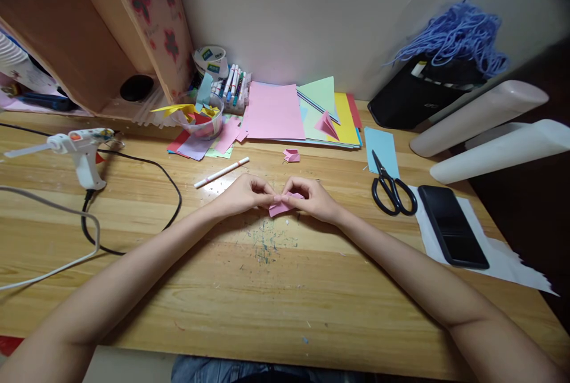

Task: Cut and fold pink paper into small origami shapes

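Observation:
A small piece of pink paper [279,209] is pinched between my two hands, low over the middle of the table. My left hand [249,194] grips its upper left part with thumb and finger. My right hand [312,198] holds its right side, and the fingers cover part of the paper. The two thumbs nearly meet at its top edge. A little farther back lies a small folded pink paper piece [291,155]. Left of it, a white marker [221,173] with red bands rests on the table.
A white glue gun [82,154] with cables lies left. Black scissors [392,190], blue paper [382,148] and a phone [453,225] are right. Behind are a tub of paper scraps [211,129], stacked coloured paper [276,113], a cardboard box [154,32] and white rolls [499,151].

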Demonstrator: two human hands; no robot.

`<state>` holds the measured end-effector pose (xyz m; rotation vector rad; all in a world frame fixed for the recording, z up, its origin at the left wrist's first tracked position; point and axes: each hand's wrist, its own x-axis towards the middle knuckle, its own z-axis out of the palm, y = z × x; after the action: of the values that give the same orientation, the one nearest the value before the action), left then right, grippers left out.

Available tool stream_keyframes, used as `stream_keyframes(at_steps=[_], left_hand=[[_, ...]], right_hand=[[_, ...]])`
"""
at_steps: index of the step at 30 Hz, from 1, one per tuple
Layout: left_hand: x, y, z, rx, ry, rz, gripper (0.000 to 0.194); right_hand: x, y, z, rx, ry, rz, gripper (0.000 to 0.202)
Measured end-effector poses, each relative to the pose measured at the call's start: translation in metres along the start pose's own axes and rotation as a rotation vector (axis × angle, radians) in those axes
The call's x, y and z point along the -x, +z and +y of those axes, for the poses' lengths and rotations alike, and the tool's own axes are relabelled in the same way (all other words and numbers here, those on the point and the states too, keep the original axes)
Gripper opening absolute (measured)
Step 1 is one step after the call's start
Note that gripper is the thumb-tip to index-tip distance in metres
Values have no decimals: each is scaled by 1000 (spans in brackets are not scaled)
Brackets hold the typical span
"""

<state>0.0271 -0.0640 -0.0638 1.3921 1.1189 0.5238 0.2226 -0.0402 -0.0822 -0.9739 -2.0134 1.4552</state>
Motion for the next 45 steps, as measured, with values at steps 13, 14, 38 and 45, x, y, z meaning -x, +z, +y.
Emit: stream_keyframes(at_steps=[13, 14, 38, 45], left_hand=[[1, -8, 2, -17, 37, -108, 25], [1, -8, 2, -15, 38, -109, 25], [3, 6, -14, -73, 227, 64, 16], [4, 1, -9, 10, 185, 11, 25]], right_hand=[[0, -1, 4, -40, 16, -38, 23], [0, -1, 4, -41, 12, -40, 23], [2, -2, 0, -218, 59, -130, 22], [3, -1, 0, -191, 59, -50, 28]])
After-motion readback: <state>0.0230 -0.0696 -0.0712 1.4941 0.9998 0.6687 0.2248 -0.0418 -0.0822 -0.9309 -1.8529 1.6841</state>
